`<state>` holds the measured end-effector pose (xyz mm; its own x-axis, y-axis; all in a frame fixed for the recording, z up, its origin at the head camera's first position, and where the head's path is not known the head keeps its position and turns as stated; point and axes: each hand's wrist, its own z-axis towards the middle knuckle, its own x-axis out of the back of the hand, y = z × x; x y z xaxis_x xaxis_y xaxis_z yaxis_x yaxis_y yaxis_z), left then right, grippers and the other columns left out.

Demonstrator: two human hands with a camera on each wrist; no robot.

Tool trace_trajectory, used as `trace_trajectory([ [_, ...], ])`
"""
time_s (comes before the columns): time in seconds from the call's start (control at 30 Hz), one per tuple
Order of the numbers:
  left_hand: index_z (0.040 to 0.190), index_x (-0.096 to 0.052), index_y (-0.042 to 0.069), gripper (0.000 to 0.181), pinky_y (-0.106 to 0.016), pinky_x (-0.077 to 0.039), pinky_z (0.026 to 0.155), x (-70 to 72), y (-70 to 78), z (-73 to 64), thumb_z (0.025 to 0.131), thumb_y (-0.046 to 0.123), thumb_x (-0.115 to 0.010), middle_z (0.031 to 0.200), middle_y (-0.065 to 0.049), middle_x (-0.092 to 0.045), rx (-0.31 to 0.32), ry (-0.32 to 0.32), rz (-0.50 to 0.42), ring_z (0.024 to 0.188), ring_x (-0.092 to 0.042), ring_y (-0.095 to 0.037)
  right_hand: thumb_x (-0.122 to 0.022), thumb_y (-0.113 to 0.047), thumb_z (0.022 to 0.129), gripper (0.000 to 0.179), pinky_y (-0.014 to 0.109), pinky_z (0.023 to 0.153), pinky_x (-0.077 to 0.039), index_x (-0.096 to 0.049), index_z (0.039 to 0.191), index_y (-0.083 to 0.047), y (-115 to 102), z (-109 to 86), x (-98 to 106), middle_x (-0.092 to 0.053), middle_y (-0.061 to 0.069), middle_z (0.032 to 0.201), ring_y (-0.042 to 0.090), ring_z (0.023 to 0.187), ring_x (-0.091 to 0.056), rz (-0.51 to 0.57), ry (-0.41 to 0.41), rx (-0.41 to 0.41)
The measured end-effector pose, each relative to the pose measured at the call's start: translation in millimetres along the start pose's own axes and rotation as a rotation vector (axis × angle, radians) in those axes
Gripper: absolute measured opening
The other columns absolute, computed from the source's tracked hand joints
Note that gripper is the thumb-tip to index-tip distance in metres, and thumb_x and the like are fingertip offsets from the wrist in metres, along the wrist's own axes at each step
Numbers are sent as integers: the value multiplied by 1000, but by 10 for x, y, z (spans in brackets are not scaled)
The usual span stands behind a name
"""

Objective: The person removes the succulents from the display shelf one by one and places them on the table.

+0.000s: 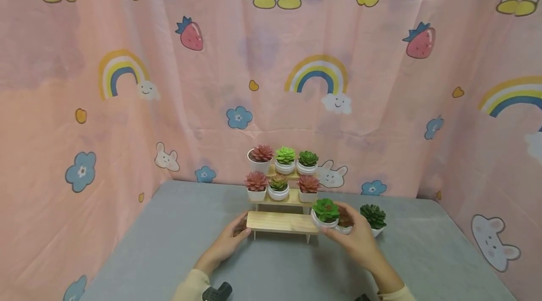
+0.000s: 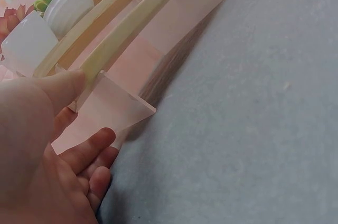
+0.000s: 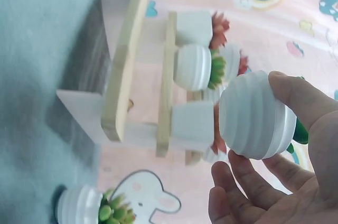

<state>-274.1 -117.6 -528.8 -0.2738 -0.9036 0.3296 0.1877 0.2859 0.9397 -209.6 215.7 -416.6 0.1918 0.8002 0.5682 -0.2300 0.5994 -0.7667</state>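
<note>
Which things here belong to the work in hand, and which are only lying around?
Belong, it seems:
- Plant in the right hand
- Shelf, gripped by the left hand
- Six plants on it
- Two plants farther right, probably

Only around:
- Table
- Printed cloth behind

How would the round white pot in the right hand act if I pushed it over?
The round white pot would probably roll on its side, because it curves all round. It's likely light, since the right hand alone holds it up. It may not slip easily, as its outside is ridged, giving the fingers something to grip.
</note>
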Motion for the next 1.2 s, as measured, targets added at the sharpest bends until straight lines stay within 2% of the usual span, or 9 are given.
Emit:
trace_trajectory([
  [0.13, 158, -31, 4, 66, -60, -42, 110, 6, -9, 2, 104, 33, -56, 145, -25, -54, -2, -2, -9, 132, -54, -40, -85, -26, 83, 66, 34, 85, -52, -56, 138, -4, 44, 3, 91, -68, 16, 120, 24, 105, -63, -22, 20, -4],
  [0.33, 158, -31, 4, 66, -59, -41, 110, -4, -15, -10, 104, 32, -56, 145, -25, -53, -1, -5, -16, 133, -54, -40, -84, -22, 84, 66, 25, 82, -50, -54, 138, 0, 148, 11, 205, -67, 17, 120, 9, 100, -59, -32, 36, -4],
  [0.53, 158, -30, 4, 64, -59, -41, 112, -11, 17, -22, 105, 28, -55, 146, -25, -53, 12, 6, -20, 134, -53, -40, -81, -22, 87, 64, 39, 90, -55, -52, 141, -1, 250, 44, 320, -65, 20, 125, 16, 105, -61, -39, 48, 21],
  [0.57, 158, -30, 4, 63, -59, -41, 112, -12, 27, -24, 105, 27, -55, 146, -25, -53, 13, 9, -20, 134, -52, -40, -81, -22, 88, 64, 39, 90, -55, -52, 141, -1, 270, 53, 343, -66, 19, 124, 14, 104, -62, -43, 51, 27],
  [0.63, 158, -31, 4, 63, -59, -41, 112, -13, 41, -27, 105, 26, -56, 145, -25, -54, 17, 18, -19, 134, -53, -40, -80, -22, 89, 64, 34, 89, -55, -51, 142, -1, 316, 67, 396, -66, 20, 124, 7, 101, -60, -50, 59, 37],
  [0.8, 158, -31, 4, 63, -59, -39, 113, -1, 34, -16, 105, 26, -56, 146, -25, -53, 14, 9, -7, 135, -51, -39, -77, -24, 91, 66, 11, 82, -44, -48, 145, 1, 432, 99, 545, -62, 22, 129, -17, 93, -47, -72, 91, 16],
  [1.03, 158, -31, 4, 63, -58, -41, 112, 9, 32, -5, 105, 26, -56, 144, -24, -55, 12, 19, -11, 134, -52, -39, -76, -23, 92, 69, 6, 78, -39, -44, 148, 3, 591, 125, 699, -58, 27, 134, -22, 91, -44, -70, 151, -1],
  [1.2, 158, -32, 3, 62, -57, -42, 111, 3, 15, 1, 104, 24, -56, 142, -24, -56, 6, 17, -9, 132, -54, -39, -75, -25, 93, 72, 4, 76, -38, -42, 151, 1, 721, 136, 783, -54, 28, 138, -22, 90, -43, -60, 189, -66],
])
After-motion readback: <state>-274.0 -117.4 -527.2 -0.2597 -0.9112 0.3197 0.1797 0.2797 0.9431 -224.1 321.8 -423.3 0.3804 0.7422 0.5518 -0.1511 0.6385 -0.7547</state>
